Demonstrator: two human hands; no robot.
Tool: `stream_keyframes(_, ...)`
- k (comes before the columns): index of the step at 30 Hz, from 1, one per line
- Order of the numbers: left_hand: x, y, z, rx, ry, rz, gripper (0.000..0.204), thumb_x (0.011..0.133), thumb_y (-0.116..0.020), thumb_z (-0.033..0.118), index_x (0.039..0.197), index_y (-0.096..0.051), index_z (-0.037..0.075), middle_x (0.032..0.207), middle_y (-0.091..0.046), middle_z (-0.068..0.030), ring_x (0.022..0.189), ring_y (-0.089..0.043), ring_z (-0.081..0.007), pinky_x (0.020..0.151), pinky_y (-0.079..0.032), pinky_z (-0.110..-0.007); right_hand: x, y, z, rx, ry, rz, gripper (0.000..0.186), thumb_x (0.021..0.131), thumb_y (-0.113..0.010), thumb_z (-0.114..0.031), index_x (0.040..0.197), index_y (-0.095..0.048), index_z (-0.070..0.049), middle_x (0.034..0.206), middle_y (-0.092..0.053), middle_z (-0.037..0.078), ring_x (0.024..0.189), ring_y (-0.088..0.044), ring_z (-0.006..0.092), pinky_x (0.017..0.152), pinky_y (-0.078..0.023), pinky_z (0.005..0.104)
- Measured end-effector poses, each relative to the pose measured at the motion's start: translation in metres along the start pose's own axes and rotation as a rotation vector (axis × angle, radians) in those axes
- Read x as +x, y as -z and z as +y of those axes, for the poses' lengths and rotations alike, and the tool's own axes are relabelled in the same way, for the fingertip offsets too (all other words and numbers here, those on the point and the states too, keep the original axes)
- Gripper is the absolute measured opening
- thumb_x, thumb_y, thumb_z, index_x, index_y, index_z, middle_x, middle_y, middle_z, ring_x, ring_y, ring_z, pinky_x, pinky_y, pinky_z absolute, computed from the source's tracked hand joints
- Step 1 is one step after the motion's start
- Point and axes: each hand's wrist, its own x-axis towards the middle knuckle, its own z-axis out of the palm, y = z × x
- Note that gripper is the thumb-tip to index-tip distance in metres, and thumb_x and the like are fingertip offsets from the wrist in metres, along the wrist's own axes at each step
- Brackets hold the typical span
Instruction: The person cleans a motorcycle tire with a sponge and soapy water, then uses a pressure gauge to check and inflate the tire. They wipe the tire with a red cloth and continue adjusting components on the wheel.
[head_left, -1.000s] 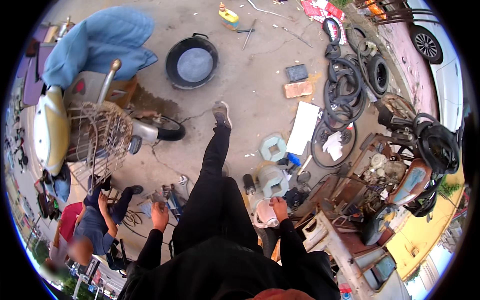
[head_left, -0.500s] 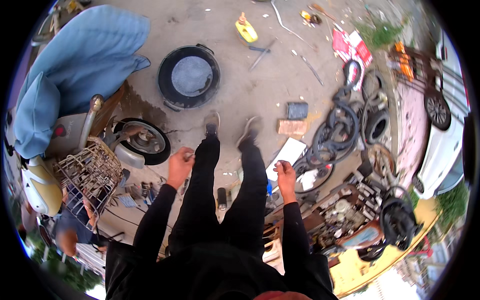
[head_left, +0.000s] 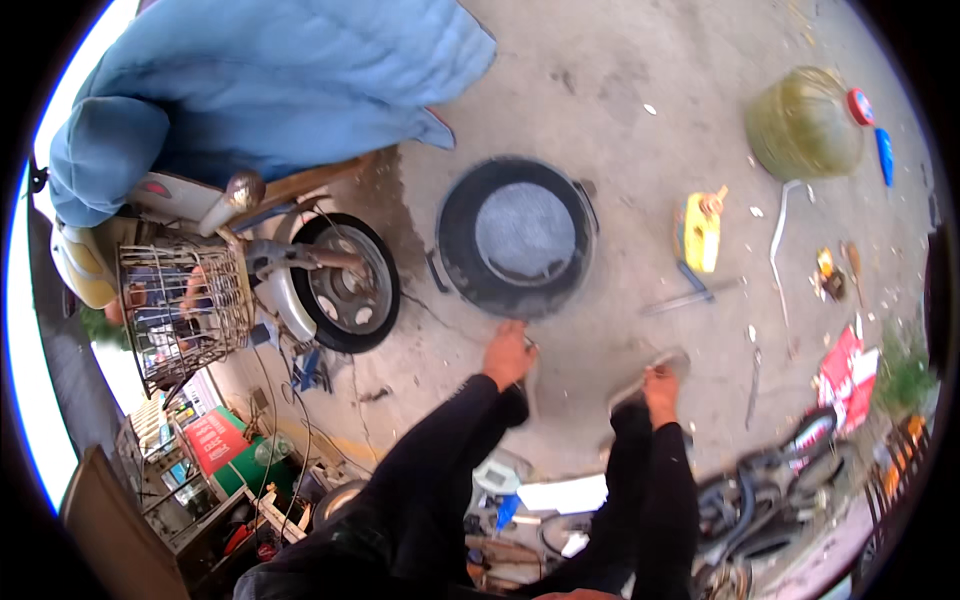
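Note:
My left hand (head_left: 509, 356) hangs just below the near edge of a black round tub (head_left: 465, 262) on the ground. Its fingers are loosely bent, with nothing visible in them; whether they touch the rim I cannot tell. Inside the tub is water (head_left: 525, 228) with a pale, bright surface. My right hand (head_left: 660, 392) hangs farther right, in front of my shoe (head_left: 676, 362). Its fingers are half curled and somewhat blurred, and no object shows in them.
Left of the tub, a wheel (head_left: 345, 283) belongs to a scooter with a wire basket (head_left: 185, 310) and a blue quilted cover (head_left: 270, 80). On the right lie a yellow bottle (head_left: 700, 235), a metal bar (head_left: 680, 300) and a large jug (head_left: 805, 125). Old tires (head_left: 765, 500) are heaped lower right.
My view has swung left and the tub appears nearer and larger. Both hands have moved forward, the left one close to the tub's near side. The large jug has come into view.

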Motion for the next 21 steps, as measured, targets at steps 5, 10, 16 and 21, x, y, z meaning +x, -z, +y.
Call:
stream_keyframes(5,0.064,-0.032,0.028,0.166,-0.032,0.137,0.066,0.08,-0.072,0.032,0.129,-0.046,-0.002,0.118,-0.058,-0.0235,0.116,-0.053,-0.0406,0.1,-0.043,-0.045,0.093,0.059,-0.116,-0.554,0.047,0.089,0.056,0.089,-0.057,-0.051,0.105,-0.066,0.001,0.105,-0.066,0.028,0.1,-0.064,0.0422,0.088,-0.049,0.0481)
stream_keyframes(10,0.124,-0.061,0.035,0.133,-0.116,-0.051,0.056,0.08,-0.07,0.031,0.119,-0.048,-0.003,0.112,-0.058,-0.0225,0.104,-0.06,-0.042,0.089,-0.049,-0.048,0.191,0.094,-0.069,-0.213,0.037,-0.069,0.069,0.085,-0.061,-0.063,0.079,-0.062,0.006,0.057,-0.062,0.015,0.05,-0.063,0.0257,0.052,-0.051,0.0375)
stream_keyframes(16,0.155,-0.056,0.046,0.439,-0.177,-0.299,0.046,0.076,-0.062,0.019,0.114,-0.05,-0.005,0.107,-0.064,-0.0252,0.094,-0.066,-0.0402,0.081,-0.053,-0.047,0.179,0.08,-0.095,0.2,0.041,-0.091,0.044,0.087,-0.072,-0.036,0.08,-0.061,0.005,0.063,-0.062,0.011,0.046,-0.059,0.0177,0.04,-0.046,0.0302)
stream_keyframes(21,0.159,-0.052,0.05,0.482,-0.095,-0.495,0.061,0.075,-0.061,0.024,0.126,-0.046,-0.007,0.111,-0.064,-0.0289,0.104,-0.064,-0.041,0.086,-0.051,-0.047,0.193,0.057,-0.098,0.112,0.2,-0.069,0.031,0.088,-0.067,-0.023,0.08,-0.062,0.007,0.065,-0.064,0.014,0.049,-0.063,0.0217,0.042,-0.051,0.0351)
